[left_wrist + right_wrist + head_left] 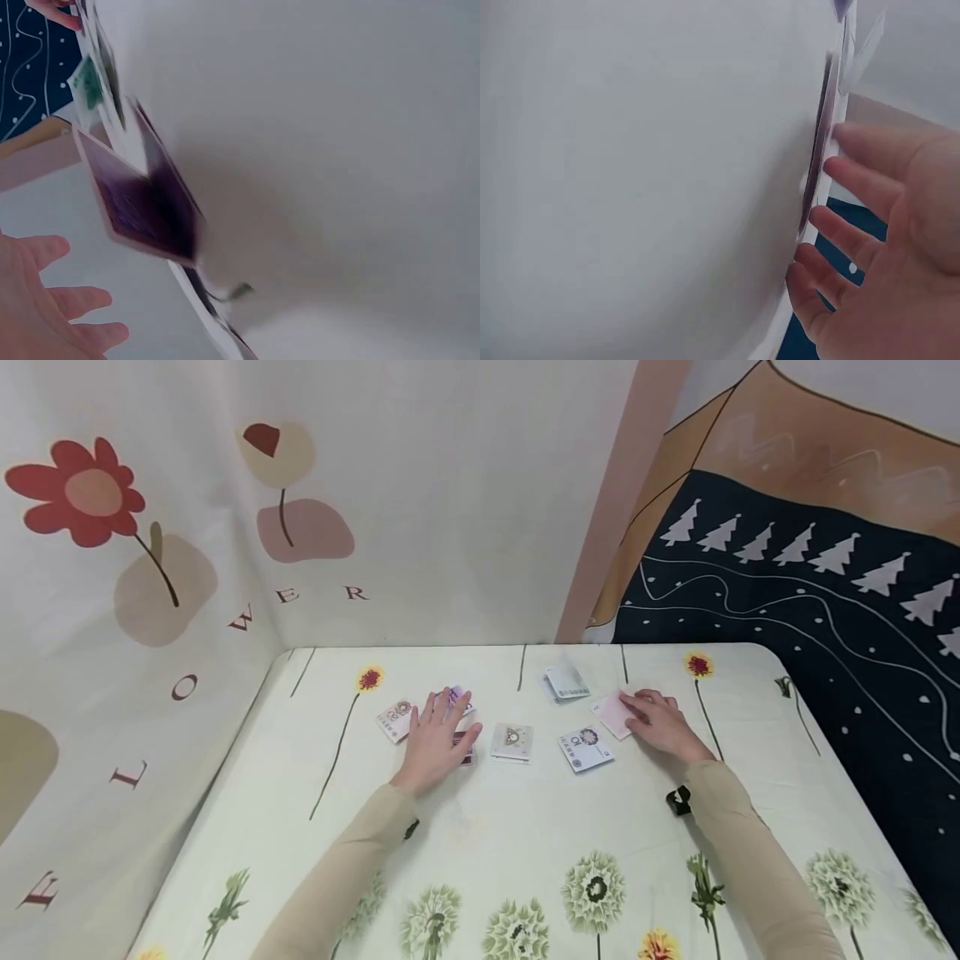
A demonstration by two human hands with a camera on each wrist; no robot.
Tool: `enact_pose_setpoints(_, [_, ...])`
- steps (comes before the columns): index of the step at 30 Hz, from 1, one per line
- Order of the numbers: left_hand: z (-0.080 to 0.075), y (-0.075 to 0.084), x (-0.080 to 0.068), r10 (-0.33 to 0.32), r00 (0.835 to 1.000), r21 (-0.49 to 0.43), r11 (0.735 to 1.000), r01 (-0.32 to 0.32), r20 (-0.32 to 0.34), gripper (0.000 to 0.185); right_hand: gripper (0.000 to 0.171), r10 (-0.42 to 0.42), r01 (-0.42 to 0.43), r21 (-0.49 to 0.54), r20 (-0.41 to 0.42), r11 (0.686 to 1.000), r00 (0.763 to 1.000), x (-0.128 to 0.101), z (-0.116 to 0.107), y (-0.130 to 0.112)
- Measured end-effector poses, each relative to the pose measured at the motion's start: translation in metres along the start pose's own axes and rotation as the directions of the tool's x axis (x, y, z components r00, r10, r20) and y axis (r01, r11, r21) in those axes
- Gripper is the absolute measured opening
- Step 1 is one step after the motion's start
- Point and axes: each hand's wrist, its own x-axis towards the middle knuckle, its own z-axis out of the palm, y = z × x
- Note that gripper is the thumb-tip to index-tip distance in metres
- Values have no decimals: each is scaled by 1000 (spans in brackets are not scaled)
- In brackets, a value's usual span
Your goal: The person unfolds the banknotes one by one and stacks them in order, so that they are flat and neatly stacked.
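Fingers spread, my left hand (430,750) is over a cluster of small folded, banknote-like papers. A purple one (142,202) stands partly unfolded near its fingers in the left wrist view. A brownish-pink one (394,722) sticks out left of that hand, and a dark red one (468,755) shows beneath its thumb. My right hand (663,727) touches the right edge of a pale pink folded paper (611,714) with its fingertips. In the right wrist view its fingers are loosely extended along the thin paper (819,150).
Between the hands are a grey folded paper (512,742) and a blue-grey one marked 10 (587,749). Farther back a green one (567,683) lies partly unfolded. A flower-printed cloth (480,843) covers the table, with curtain-like fabric (450,510) behind.
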Motion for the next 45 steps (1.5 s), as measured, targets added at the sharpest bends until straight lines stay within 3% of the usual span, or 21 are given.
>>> enact_pose_setpoints(9, [8,30,12,62,998,-10,998,-62,-17,63,52,59,-59,85,1,995,998,9,1,5])
enact_pose_setpoints(17, [15,59,18,138,987,-182,972,-151,-83,53,52,134,-132,161,0,978,991,13,3,5])
enact_pose_setpoints(22, [26,77,24,151,988,-304,941,-146,-5,49,53,153,-148,177,-17,973,988,14,4,2])
enact_pose_setpoints(28, [42,99,31,202,974,-302,939,-161,107,51,53,152,-148,193,-8,970,988,15,4,2])
enact_pose_setpoints(35, [54,120,41,228,966,-328,928,-177,124,48,53,159,-155,188,-6,970,987,14,3,0])
enact_pose_setpoints(39, [62,132,50,251,960,-380,906,-187,126,44,53,158,-153,181,-11,972,987,13,3,0])
enact_pose_setpoints(42, [69,142,56,250,958,-433,886,-168,140,44,53,149,-143,175,-17,974,989,13,2,1])
enact_pose_setpoints(45, [76,149,61,208,965,-476,872,-109,160,46,53,144,-138,180,-20,974,989,13,3,2])
